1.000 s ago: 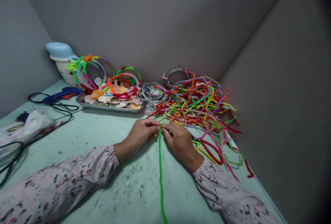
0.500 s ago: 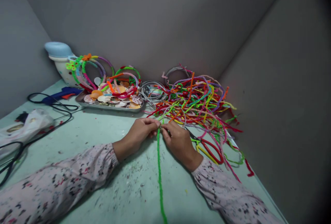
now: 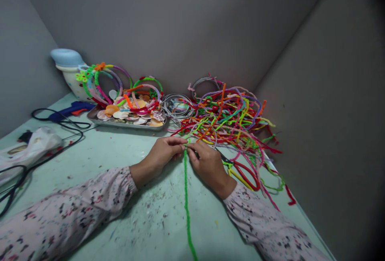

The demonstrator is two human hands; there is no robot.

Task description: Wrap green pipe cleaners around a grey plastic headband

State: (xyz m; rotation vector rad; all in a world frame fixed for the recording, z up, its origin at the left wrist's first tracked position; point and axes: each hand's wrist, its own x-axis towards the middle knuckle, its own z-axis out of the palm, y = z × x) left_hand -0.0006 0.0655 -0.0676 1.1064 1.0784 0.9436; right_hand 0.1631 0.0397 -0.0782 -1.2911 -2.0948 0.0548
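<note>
At frame centre, the left hand [image 3: 161,154] and right hand [image 3: 208,166] pinch the long, green, fuzzy chenille stem [image 3: 186,196] near its upper end, the stem running to the bottom edge and likely light, soft and bendable, best gripped close to that end.

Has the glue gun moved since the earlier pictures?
No. The glue gun lies in the same place beside the tray; both merely drift slightly left in the view together.
</note>
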